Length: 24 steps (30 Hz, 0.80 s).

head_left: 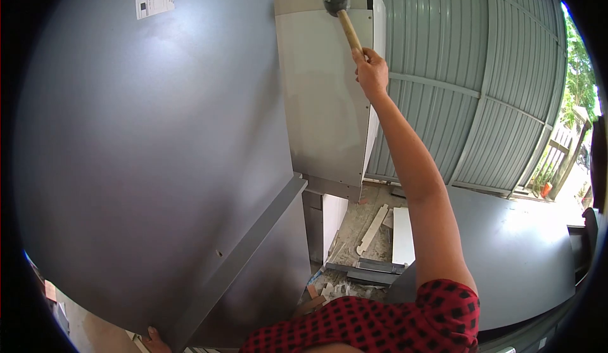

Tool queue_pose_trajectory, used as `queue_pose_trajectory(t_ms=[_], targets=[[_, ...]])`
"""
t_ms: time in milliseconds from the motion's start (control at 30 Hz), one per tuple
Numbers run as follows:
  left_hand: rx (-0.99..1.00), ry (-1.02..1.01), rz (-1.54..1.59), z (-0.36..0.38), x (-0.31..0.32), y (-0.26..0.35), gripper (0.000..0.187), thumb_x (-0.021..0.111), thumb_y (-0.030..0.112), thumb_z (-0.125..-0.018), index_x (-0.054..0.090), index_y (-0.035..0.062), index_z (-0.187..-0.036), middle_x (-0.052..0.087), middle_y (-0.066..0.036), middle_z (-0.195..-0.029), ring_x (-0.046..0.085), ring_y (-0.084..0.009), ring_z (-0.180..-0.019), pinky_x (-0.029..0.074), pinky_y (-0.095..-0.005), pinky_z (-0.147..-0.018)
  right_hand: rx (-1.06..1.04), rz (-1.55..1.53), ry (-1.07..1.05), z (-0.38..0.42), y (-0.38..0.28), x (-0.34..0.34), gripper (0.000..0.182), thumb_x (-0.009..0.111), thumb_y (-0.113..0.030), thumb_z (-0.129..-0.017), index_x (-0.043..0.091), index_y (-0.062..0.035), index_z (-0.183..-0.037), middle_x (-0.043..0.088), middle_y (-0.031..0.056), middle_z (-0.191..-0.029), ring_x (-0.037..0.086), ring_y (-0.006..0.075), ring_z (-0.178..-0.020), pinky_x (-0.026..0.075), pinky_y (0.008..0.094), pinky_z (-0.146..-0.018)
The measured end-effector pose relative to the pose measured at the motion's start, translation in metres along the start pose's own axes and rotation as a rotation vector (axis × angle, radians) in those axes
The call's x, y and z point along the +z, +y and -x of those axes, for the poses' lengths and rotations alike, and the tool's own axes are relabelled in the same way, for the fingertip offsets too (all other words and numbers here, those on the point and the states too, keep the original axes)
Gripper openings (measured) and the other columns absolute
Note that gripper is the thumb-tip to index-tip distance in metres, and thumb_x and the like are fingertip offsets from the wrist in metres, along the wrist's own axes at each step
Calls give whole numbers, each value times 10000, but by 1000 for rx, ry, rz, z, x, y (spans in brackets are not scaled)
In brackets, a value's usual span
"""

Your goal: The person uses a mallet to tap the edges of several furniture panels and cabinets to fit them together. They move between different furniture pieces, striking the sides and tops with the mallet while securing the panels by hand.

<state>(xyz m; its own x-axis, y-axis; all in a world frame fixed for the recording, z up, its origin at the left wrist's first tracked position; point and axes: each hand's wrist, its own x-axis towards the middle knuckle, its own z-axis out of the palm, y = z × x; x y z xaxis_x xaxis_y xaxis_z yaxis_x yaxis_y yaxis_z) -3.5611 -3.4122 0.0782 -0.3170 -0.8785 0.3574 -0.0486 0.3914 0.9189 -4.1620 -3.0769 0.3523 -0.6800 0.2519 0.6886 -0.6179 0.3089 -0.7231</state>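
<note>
My right hand [372,73] is wrapped round the wooden handle of a rubber mallet [336,1]. The mallet's round black head is raised, in front of the upper part of a whitish cabinet [324,93] in this view. A large grey panel [158,144] with a white label [154,3] fills the left side. Along its lower part runs a narrow grey board [253,226], and a small hole shows near it. At the bottom edge, my left hand [156,340] grips the edge of the grey panel; most of that hand is hidden.
A corrugated metal wall [437,36] stands behind. Wood strips [372,229], a white board [403,236] and dark metal-like pieces [370,274] litter the floor. To the right lies another grey panel [506,251]. Daylight enters at the far right.
</note>
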Motion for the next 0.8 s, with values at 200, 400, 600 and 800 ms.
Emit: queue_pose_trajectory(t_ms=[200,400,600,800], targets=[[-26,33,-132,6,8,29,948,572,646,-761,370,-98,-1312,383,-281,-1351,406,-398,-1219,330,-441,-1006,26,72,-61,-1,-3,10,400,570,-404,-839,634,-99,-1090,656,133,-919,614,289,-885,457,380,-785],[19,39,-129,2,4,11,947,555,650,-771,366,-104,-1312,380,-289,-1350,388,-393,-1236,330,-440,-1009,12,101,-68,1,-1,10,411,566,-409,-837,625,-107,-1110,658,130,-936,617,287,-897,462,380,-787],[-70,80,-250,1,-1,16,899,662,506,-777,290,-57,-1371,397,-277,-1340,406,-391,-1222,314,-468,-1022,-10,125,-73,0,3,11,429,567,-422,-827,623,-107,-1113,657,135,-941,617,285,-903,463,378,-789],[891,781,-338,23,57,113,792,621,317,-854,139,9,-1403,472,-208,-1270,546,-331,-1040,497,-456,-812,24,114,-90,-3,6,10,433,571,-425,-819,627,-109,-1109,655,133,-928,615,277,-896,460,378,-792]])
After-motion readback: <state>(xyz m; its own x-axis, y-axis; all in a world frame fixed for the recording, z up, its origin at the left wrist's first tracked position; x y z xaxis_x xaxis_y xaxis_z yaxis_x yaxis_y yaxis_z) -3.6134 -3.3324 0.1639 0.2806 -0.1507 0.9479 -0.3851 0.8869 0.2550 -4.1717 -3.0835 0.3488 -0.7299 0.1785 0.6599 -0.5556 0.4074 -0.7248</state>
